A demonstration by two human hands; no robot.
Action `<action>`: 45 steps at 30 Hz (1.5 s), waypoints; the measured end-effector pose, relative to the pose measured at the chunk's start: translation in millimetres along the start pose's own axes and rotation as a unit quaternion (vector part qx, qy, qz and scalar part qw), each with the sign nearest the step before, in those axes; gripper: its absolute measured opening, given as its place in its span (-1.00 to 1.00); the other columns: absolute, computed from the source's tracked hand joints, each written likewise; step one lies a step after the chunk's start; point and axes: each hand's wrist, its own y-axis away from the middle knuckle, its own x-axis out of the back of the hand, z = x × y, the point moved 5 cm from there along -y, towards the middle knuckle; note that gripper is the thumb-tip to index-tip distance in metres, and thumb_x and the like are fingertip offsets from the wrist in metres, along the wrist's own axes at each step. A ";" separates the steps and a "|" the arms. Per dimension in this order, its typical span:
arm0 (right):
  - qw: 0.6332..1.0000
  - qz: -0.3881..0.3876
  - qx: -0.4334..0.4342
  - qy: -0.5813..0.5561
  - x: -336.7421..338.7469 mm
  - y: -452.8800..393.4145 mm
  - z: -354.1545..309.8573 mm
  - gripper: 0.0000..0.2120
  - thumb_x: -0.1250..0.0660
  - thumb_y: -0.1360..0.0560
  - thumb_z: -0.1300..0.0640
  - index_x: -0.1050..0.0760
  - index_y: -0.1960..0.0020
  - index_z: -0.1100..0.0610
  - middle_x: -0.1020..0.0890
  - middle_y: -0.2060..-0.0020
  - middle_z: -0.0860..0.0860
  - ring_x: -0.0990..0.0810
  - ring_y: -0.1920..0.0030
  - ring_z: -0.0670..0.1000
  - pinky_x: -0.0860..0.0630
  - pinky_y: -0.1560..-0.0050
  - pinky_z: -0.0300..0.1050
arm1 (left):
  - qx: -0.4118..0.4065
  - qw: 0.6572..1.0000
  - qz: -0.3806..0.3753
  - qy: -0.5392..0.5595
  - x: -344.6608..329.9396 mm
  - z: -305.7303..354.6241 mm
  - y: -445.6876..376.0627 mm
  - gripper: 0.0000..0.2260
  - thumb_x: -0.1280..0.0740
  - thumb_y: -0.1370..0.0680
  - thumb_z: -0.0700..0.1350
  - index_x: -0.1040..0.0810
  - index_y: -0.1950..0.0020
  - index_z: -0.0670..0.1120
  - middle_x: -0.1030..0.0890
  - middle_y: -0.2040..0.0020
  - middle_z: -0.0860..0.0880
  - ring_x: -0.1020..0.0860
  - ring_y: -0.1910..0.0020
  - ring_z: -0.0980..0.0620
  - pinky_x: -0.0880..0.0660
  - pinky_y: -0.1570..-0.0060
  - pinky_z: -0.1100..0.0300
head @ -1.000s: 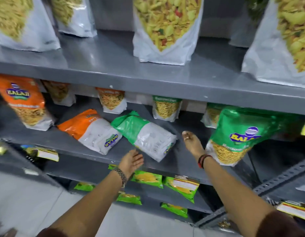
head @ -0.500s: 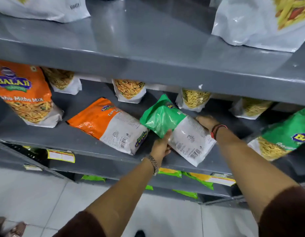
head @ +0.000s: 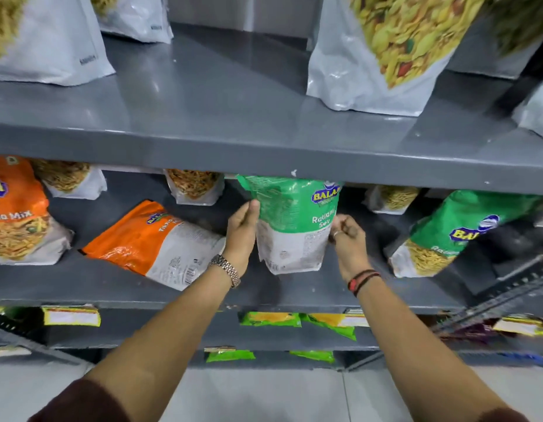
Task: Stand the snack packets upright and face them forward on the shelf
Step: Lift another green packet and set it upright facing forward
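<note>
A green and white snack packet [head: 294, 223] stands upright on the middle grey shelf [head: 111, 287], its back panel with small print towards me and its top hidden behind the upper shelf's edge. My left hand [head: 241, 226] grips its left side and my right hand [head: 346, 233] pinches its right side. To the left, an orange and white packet [head: 154, 242] lies flat on the shelf. Another orange packet [head: 17, 214] stands at the far left, and a green packet [head: 452, 233] leans at the right.
Small packets [head: 194, 187] line the back of the middle shelf. The upper shelf [head: 233, 117] carries large white pouches [head: 379, 50]. Lower shelves hold green and yellow packets [head: 270, 319]. A slotted metal rack [head: 501, 296] juts in at the right. Pale floor tiles lie below.
Both hands took hold of the green packet, which lay flat, and raised it upright on the middle shelf. The camera moved closer.
</note>
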 end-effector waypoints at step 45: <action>0.978 -0.115 -0.175 -0.025 -13.4 15.2 7.6 -0.30 0.34 -0.47 -0.32 -0.51 -0.03 -0.07 -0.56 -0.17 0.04 -0.48 -0.18 0.05 -0.30 -0.32 0.05 | 0.191 0.982 -0.001 0.007 -39.4 -93.4 92.5 -0.20 -0.10 -0.32 0.45 -0.21 -0.46 0.05 -0.29 -0.48 0.08 -0.25 -0.46 0.10 -0.08 -0.51 0.03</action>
